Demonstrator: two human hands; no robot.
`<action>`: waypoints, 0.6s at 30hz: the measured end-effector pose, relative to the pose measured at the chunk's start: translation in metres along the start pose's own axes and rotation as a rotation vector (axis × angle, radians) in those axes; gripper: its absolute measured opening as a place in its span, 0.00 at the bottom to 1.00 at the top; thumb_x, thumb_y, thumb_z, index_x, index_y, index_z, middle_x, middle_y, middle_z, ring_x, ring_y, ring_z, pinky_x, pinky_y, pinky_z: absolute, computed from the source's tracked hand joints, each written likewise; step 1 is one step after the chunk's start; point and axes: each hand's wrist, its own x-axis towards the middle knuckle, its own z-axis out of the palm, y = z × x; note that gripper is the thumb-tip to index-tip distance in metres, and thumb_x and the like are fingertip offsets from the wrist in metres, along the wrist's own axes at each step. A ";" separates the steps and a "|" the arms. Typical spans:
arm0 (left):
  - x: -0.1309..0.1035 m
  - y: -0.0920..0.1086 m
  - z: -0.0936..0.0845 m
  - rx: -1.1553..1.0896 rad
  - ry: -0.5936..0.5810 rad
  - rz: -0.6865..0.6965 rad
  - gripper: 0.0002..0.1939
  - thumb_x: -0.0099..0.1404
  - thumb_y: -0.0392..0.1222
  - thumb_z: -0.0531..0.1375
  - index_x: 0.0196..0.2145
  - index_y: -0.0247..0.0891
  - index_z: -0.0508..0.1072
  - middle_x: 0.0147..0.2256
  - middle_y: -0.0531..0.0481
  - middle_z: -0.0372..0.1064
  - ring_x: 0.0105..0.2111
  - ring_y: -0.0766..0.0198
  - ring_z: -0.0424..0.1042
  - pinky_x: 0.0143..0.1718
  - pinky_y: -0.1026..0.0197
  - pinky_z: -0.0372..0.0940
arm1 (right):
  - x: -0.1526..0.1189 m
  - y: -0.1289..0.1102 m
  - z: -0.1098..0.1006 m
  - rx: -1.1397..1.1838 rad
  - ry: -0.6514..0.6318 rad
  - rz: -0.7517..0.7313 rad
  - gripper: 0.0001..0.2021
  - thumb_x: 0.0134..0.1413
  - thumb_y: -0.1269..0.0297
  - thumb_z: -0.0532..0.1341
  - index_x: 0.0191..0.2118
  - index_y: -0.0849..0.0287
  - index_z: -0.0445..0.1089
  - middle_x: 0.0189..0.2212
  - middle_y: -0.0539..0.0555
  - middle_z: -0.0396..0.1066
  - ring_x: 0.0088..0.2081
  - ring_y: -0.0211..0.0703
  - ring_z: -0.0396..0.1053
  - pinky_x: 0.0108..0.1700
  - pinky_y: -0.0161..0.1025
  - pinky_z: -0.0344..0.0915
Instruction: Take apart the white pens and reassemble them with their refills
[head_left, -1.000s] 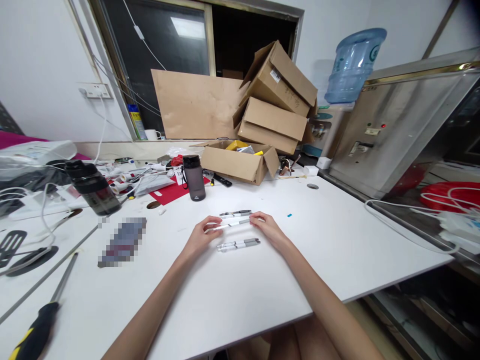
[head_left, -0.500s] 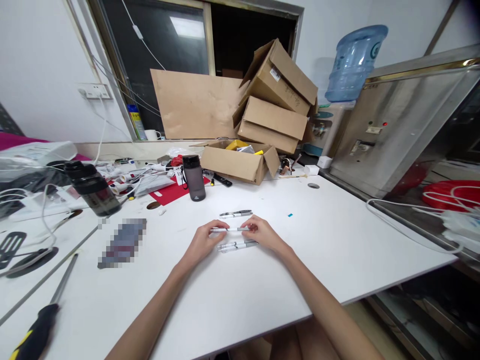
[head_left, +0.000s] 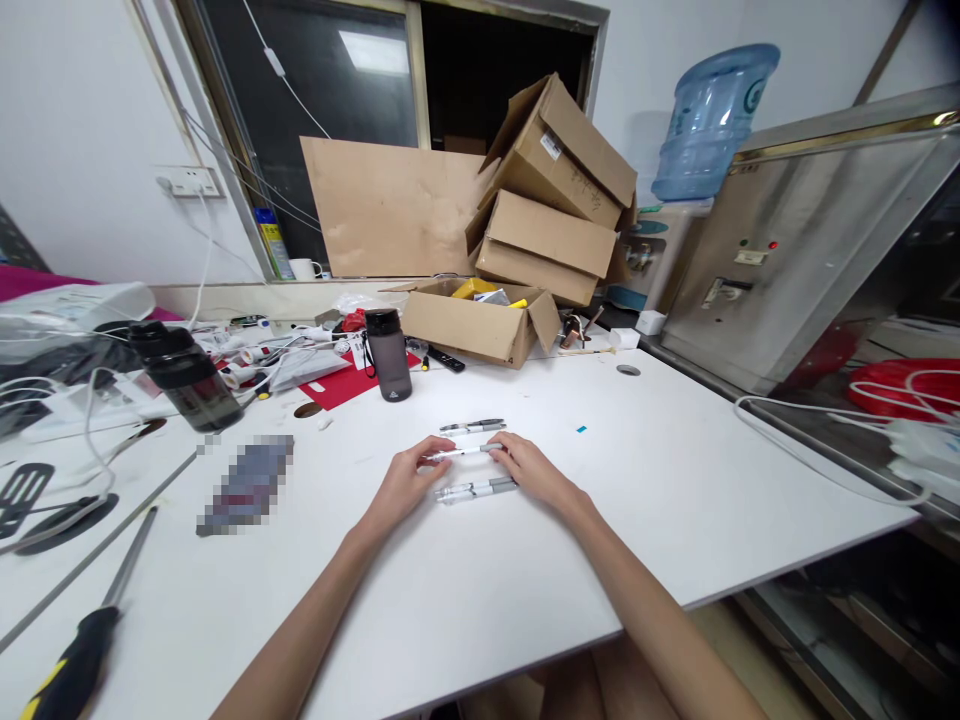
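A white pen with a grey end [head_left: 470,450] lies crosswise between my two hands, at the middle of the white table. My left hand [head_left: 409,480] has its thumb and fingers closed round the pen's left end. At its right end, the thumb and fingers of my right hand [head_left: 531,468] pinch the grey part. Just beyond the hands lie pens with dark and white parts [head_left: 472,426], close together. Nearer to me, more white and grey pens [head_left: 476,490] rest on the table between my wrists.
A dark bottle [head_left: 390,360] stands behind my left hand, near an open cardboard box [head_left: 465,330]. To the left are a blurred-out flat object [head_left: 246,485], a screwdriver [head_left: 82,645] and another bottle [head_left: 187,380]. A small blue scrap [head_left: 581,429] lies right of my hands.
The held pen has tilted slightly, its right end now a little farther away. My right hand has shifted slightly with it. The other pens have stayed in place.
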 end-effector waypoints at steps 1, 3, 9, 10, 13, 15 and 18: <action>0.000 0.000 -0.001 0.005 0.007 -0.009 0.16 0.66 0.52 0.61 0.46 0.43 0.79 0.49 0.48 0.77 0.46 0.52 0.75 0.53 0.54 0.66 | 0.000 -0.001 0.000 0.009 0.002 0.006 0.11 0.70 0.57 0.52 0.41 0.53 0.70 0.39 0.52 0.72 0.41 0.46 0.69 0.44 0.41 0.63; 0.000 0.001 -0.002 0.025 0.013 -0.022 0.16 0.66 0.52 0.61 0.46 0.43 0.79 0.48 0.48 0.78 0.43 0.53 0.75 0.51 0.55 0.67 | -0.001 -0.004 0.000 0.034 0.007 0.025 0.12 0.70 0.56 0.53 0.40 0.53 0.70 0.38 0.51 0.73 0.39 0.46 0.69 0.42 0.40 0.62; -0.002 0.006 -0.004 0.055 -0.002 -0.029 0.15 0.69 0.52 0.59 0.46 0.43 0.79 0.45 0.48 0.78 0.41 0.54 0.74 0.47 0.57 0.66 | -0.002 -0.012 -0.002 0.137 -0.023 0.101 0.15 0.69 0.52 0.53 0.38 0.54 0.71 0.33 0.49 0.73 0.35 0.44 0.69 0.38 0.37 0.61; -0.002 0.007 -0.004 0.061 -0.005 -0.024 0.16 0.69 0.52 0.59 0.46 0.43 0.79 0.45 0.49 0.78 0.40 0.54 0.74 0.46 0.57 0.66 | -0.002 -0.013 -0.002 0.138 -0.021 0.098 0.15 0.68 0.53 0.53 0.38 0.54 0.72 0.33 0.49 0.73 0.36 0.44 0.69 0.38 0.37 0.61; -0.002 0.010 -0.003 0.066 -0.023 -0.002 0.16 0.69 0.53 0.58 0.45 0.43 0.79 0.46 0.48 0.78 0.41 0.54 0.73 0.46 0.57 0.65 | -0.001 -0.012 -0.003 0.111 -0.001 0.064 0.14 0.68 0.56 0.52 0.36 0.54 0.72 0.34 0.49 0.74 0.35 0.44 0.69 0.39 0.37 0.60; -0.002 0.011 -0.003 0.067 -0.034 0.012 0.16 0.69 0.53 0.57 0.44 0.43 0.79 0.46 0.49 0.78 0.42 0.53 0.73 0.47 0.57 0.64 | 0.000 -0.009 -0.002 0.066 0.017 0.035 0.14 0.69 0.59 0.51 0.34 0.54 0.71 0.32 0.49 0.73 0.34 0.44 0.68 0.39 0.37 0.60; -0.002 0.010 0.000 0.079 -0.042 0.007 0.16 0.70 0.51 0.55 0.44 0.42 0.79 0.39 0.50 0.78 0.39 0.55 0.72 0.45 0.58 0.63 | 0.001 -0.003 0.002 -0.020 0.033 0.012 0.15 0.68 0.62 0.50 0.32 0.54 0.69 0.29 0.49 0.71 0.33 0.44 0.67 0.39 0.38 0.59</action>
